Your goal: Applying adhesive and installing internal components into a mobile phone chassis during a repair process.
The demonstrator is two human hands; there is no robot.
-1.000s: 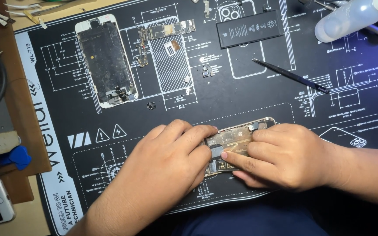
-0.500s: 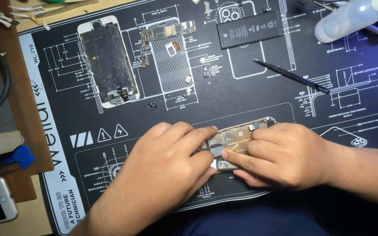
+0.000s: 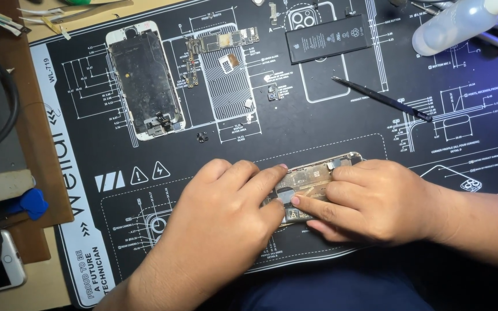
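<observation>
The opened phone housing, a slim metal-edged frame with bare gold-toned innards (image 3: 312,178), lies flat on the black printed repair mat (image 3: 341,126), near its front edge and close to the person's body. Its long axis runs left to right and climbs slightly to the right, so the rounded corner that shows past the fingers points toward the far right of the mat; its other end is hidden beneath the left hand.

The left hand (image 3: 226,210) covers the left part of the housing, fingers pressed down on it with the fingertips meeting at the middle. The right hand (image 3: 370,198) clamps the right part, its forefinger stretched along the near edge to a small label inside. Whether anything is pinched between the fingertips cannot be told, since the hands cover that spot.

To do this well, the frame should be kept flat against the mat under steady, light pressure, and any force on the thin inner parts should run along the frame, not pry upward.

Well apart at the far side lie a white-rimmed detached screen panel (image 3: 145,80), a black rectangular battery (image 3: 328,38), a thin black pointed tool (image 3: 383,99) and a translucent plastic bottle (image 3: 459,23).
</observation>
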